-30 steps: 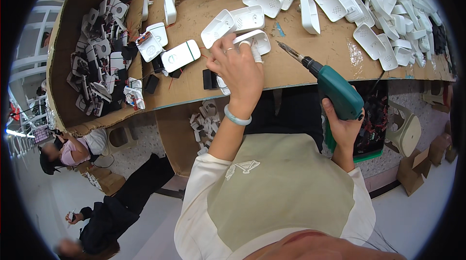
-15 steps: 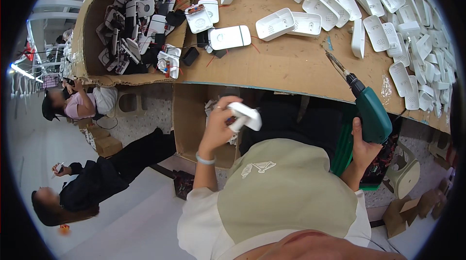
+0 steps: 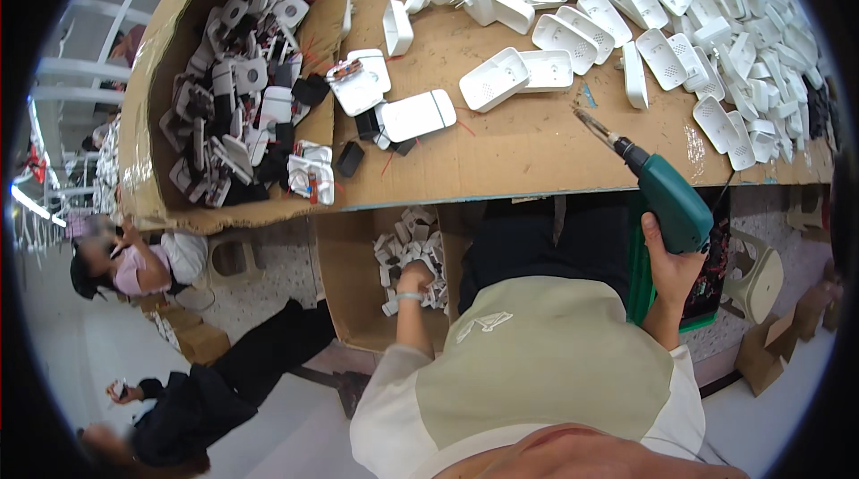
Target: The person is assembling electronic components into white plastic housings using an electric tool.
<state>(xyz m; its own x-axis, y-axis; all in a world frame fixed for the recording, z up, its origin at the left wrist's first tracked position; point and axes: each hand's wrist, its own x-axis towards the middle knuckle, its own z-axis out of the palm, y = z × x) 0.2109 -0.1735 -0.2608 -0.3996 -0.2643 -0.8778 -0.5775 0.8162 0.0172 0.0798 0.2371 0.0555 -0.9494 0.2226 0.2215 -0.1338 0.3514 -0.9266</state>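
Observation:
My left hand [image 3: 414, 277] reaches down into a cardboard box [image 3: 353, 296] below the table edge, among small white plastic parts [image 3: 416, 227]. Its fingers are hidden in the pile, so what they grip does not show. On the other side, my right hand [image 3: 671, 266] is wrapped round the handle of a dark green, pistol-shaped soldering gun [image 3: 673, 197]. The gun's thin metal tip points up and left over the cardboard-covered table [image 3: 528, 148]. A flat white casing [image 3: 419, 116] with red wires lies on the table, and a black block [image 3: 350, 158] is close by.
At the left, a large cardboard box [image 3: 139, 161] holds white casings with wires and black blocks. Many white plastic shells [image 3: 716, 50] are heaped at the back right. A green crate [image 3: 641, 278] stands under the table. One person [image 3: 192, 403] stands at the left; another [image 3: 143, 269] is farther off.
My left hand, which held a white plastic piece above the lower box, has gone down into that box. The view has shifted slightly. My right hand keeps its grip on the soldering gun.

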